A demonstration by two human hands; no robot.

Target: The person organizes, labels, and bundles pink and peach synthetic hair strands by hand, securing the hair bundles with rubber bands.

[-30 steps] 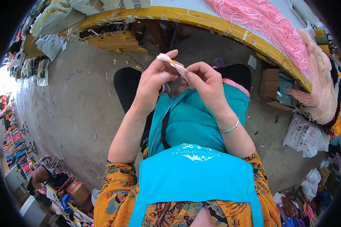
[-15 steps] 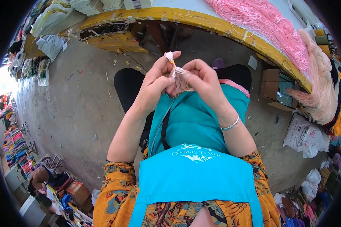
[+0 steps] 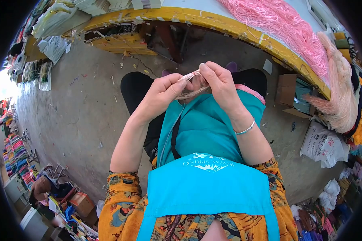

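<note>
Threads (image 3: pixel 191 82), a pale pink tuft, are pinched between the left hand (image 3: pixel 163 93) and right hand (image 3: pixel 218 82), both closed on them above a teal apron (image 3: pixel 207 132). Pink yarn (image 3: pixel 281 24) lies along the surface's yellow edge (image 3: pixel 213 20) beyond.

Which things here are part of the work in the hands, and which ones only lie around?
In the work:
- left hand and right hand, each with a shut grip on the pale pink thread bundle

Only lying around:
- pink thread hanks on the yellow-edged table
- cardboard box
- white sack
- teal apron, worn
</note>
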